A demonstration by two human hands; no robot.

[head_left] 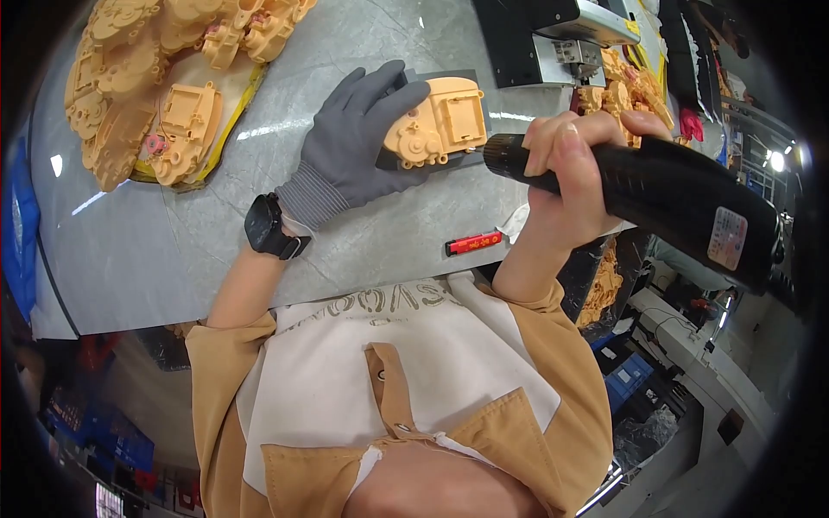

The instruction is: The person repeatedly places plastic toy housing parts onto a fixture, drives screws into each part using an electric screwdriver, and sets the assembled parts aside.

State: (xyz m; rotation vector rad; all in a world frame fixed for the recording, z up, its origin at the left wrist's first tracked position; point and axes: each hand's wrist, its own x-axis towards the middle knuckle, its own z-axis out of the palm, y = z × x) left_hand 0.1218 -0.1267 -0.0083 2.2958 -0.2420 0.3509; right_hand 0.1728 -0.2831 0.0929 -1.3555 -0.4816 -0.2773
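Observation:
My left hand (350, 129), in a grey glove, grips the left side of an orange plastic housing (459, 119), its fingers along the upper edge. The housing sits on a dark block (473, 79) on the grey table. Wrapped in my bare right hand (572, 164) is a black electric screwdriver (682, 197), held almost level. Its tip points left, right at the housing's lower right corner. Part of the housing's left end is hidden by the glove.
More orange housings (121, 60) are heaped on a yellow-edged tray at the upper left. A red utility knife (473, 243) lies near the table's front edge. A metal-and-black device (570, 43) stands at the back right, with orange parts (626, 91) beside it.

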